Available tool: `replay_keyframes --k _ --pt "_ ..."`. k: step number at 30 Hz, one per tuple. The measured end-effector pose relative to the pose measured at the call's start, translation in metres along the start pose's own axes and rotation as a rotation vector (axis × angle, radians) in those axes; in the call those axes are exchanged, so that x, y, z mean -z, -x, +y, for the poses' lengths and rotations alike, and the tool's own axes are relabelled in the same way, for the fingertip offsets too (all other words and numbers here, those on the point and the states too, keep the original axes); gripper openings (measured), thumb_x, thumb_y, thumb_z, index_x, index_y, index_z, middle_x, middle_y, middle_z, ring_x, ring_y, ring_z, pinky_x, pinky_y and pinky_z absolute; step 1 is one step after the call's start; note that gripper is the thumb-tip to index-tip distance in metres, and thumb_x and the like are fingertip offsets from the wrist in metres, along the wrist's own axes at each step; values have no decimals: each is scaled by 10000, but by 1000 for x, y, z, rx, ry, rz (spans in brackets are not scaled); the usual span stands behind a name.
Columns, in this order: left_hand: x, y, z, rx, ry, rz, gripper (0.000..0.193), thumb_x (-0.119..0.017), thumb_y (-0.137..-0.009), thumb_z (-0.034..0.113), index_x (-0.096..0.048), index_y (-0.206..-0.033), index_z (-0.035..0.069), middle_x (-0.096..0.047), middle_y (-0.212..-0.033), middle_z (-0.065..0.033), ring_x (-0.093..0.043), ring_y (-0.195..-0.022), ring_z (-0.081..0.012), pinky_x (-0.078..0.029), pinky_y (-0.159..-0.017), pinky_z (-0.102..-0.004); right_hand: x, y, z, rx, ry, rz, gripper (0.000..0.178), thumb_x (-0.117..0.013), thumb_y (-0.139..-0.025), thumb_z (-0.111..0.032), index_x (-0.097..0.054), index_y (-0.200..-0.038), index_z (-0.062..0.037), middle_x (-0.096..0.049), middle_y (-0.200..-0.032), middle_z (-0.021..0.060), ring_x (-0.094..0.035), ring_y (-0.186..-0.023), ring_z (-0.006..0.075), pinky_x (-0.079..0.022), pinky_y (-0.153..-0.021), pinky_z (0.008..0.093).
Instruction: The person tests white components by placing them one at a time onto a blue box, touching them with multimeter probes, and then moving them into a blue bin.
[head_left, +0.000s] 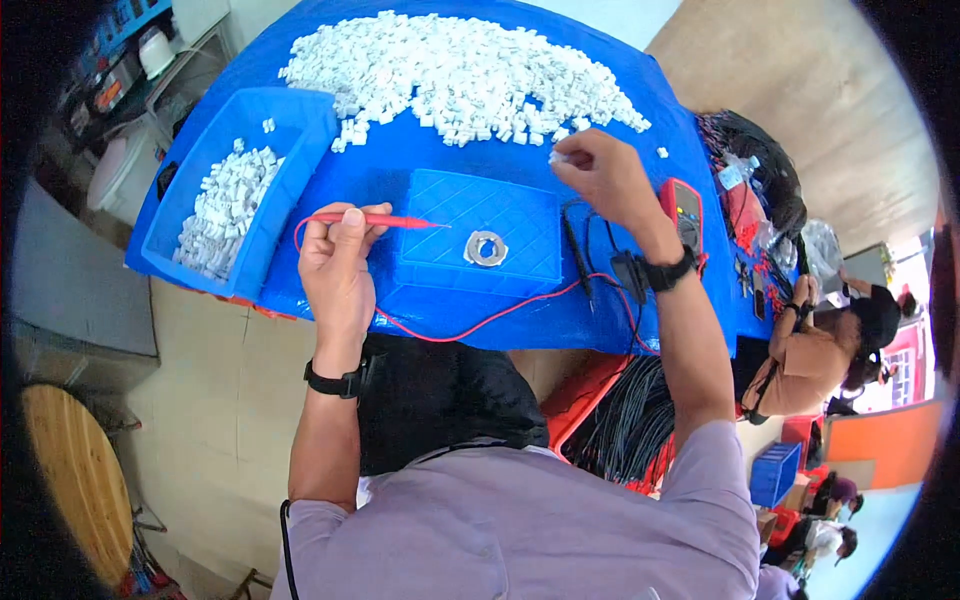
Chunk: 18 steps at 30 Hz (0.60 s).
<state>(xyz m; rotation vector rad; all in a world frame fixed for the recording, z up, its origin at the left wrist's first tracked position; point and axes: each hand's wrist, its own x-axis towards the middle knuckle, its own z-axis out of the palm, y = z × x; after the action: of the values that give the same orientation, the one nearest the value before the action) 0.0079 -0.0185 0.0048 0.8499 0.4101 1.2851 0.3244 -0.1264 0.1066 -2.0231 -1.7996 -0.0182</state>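
Observation:
My left hand [338,268] is closed around a red test probe [395,219], whose metal tip points right above an upturned blue crate [440,190]. A round metal ring [474,252] lies on top of that crate. Farther right, my right hand [612,185] is closed in a pinch on a small white plastic piece [557,157], close to the near edge of a large pile of similar white pieces [440,75]. Beside the crate's right side lies a black test probe [578,256]. A red multimeter [684,205] sits behind my right wrist, partly hidden by it.
At the left, a blue bin [318,112] holds many white pieces. The red lead [470,332] loops along the near edge of the blue-covered table [370,175]. Bundled black cables [620,420] lie below the table edge, and a co-worker [815,365] sits at the right.

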Motion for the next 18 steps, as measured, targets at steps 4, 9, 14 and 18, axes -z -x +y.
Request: replay_keyframes --k 4,9,14,18 --pt "0 -1 -1 10 -13 -29 167 -663 -1037 157 -601 -1110 20 -732 -1015 -151 -721 -1062 -266 -587 -919 -356 26 30 -85 -97 -486 -113 238 -764 -884 -45 -725 -1116 -4 -749 -977 117 -724 -855 210 -565 -733 294" --pt "1 0 -1 7 3 -29 169 -662 -1038 160 -604 -1116 21 -736 -1021 -151 -721 -1058 -260 -589 -915 -349 6 37 -109 341 -263 -88 234 -771 -886 -35 -727 -1112 6 -753 -970 117 -734 -843 250 -574 -735 319" --pt "-1 1 2 9 3 -34 169 -656 -1042 161 -605 -1122 22 -745 -1039 -153 -723 -1054 -246 -580 -914 -337 -2 43 -110 350 -253 -79 197 -771 -892 -52 -752 -1082 -7 -756 -980 124 -735 -844 286 -582 -742 335" --pt "-1 2 2 -3 0 -41 171 -649 -1046 163 -605 -1128 19 -749 -1049 -155 -725 -1046 -236 -573 -910 -327 -3 46 -112 239 -259 -96 163 -773 -887 -50 -777 -1049 -28 -759 -1001 126 -737 -862 285 -583 -737 337"
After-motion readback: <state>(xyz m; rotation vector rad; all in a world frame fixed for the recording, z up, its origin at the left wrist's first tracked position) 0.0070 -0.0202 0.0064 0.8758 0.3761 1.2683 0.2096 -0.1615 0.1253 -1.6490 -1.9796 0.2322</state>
